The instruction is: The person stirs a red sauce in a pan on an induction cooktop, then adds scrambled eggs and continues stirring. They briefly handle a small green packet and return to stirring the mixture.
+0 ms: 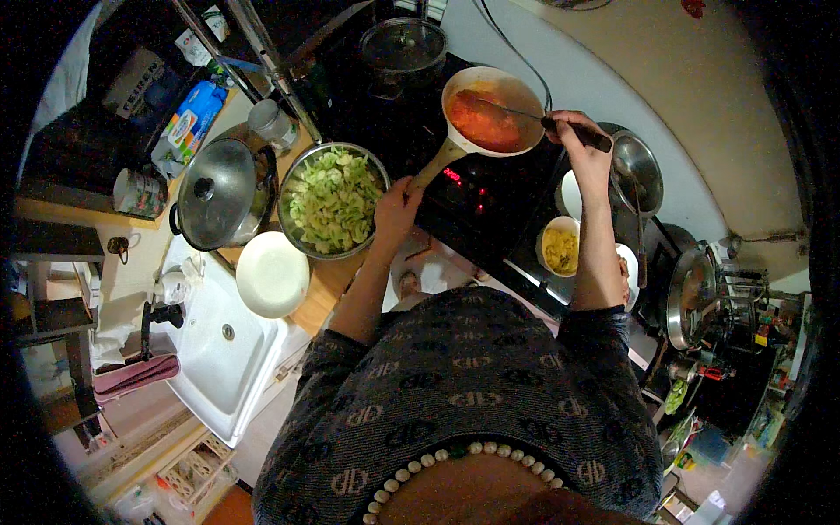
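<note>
My left hand (396, 209) grips the pale handle of a cream-coloured saucepan (453, 125) over the dark cooktop (420, 157). Red-orange sauce (485, 125) covers the pan's bottom. In my right hand (584, 147) is the dark handle of a utensil (518, 113), its thin metal shaft reaching down into the sauce. The utensil's head is hidden there. Close beside my left hand stands a metal bowl (285, 220) full of chopped light-green vegetables (335, 200). Below my right forearm sits a small bowl of yellow food (560, 246).
A lidded pot (220, 190), a pale plate (272, 274) and a jar (270, 125) stand left, near the white sink (230, 367). Behind is a pot with a glass lid (403, 46). To the right are a metal bowl (640, 170) with a long utensil and a lidded pan (692, 295).
</note>
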Available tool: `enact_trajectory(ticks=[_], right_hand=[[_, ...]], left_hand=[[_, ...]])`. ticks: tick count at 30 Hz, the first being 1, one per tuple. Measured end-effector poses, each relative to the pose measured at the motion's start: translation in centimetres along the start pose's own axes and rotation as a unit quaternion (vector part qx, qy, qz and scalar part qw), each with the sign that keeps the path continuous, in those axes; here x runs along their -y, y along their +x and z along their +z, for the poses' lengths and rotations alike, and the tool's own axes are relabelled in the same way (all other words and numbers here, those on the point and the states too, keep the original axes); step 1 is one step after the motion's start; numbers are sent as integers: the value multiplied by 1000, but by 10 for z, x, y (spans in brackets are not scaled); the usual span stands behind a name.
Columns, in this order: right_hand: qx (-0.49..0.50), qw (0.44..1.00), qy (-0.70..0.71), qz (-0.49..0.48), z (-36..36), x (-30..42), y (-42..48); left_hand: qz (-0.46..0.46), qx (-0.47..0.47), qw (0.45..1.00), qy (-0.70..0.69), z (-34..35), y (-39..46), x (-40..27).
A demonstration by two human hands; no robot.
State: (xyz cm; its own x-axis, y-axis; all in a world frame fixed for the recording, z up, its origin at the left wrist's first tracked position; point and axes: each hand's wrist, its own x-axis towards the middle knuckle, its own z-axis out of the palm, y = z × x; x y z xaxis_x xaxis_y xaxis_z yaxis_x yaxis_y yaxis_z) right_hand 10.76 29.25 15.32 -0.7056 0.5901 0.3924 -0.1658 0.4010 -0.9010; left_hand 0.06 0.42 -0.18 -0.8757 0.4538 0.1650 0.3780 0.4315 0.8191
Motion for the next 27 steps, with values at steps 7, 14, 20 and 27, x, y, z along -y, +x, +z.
enact_trajectory(ticks=[7,14,20,27], right_hand=[[12,999,-45,-8,-2,-2,-14],[24,997,-63,-28,-10,-5,-27],[8,996,-84,-25,-13,5,-27],[9,995,-84,-43,-8,-4,-24]], left_hand=[[-27,40,999,13,-5,4,-7],[-23,38,999,18,-7,5,-13],[-1,31,1000,6,-3,3,0],[-32,42,998,18,-7,4,-10]])
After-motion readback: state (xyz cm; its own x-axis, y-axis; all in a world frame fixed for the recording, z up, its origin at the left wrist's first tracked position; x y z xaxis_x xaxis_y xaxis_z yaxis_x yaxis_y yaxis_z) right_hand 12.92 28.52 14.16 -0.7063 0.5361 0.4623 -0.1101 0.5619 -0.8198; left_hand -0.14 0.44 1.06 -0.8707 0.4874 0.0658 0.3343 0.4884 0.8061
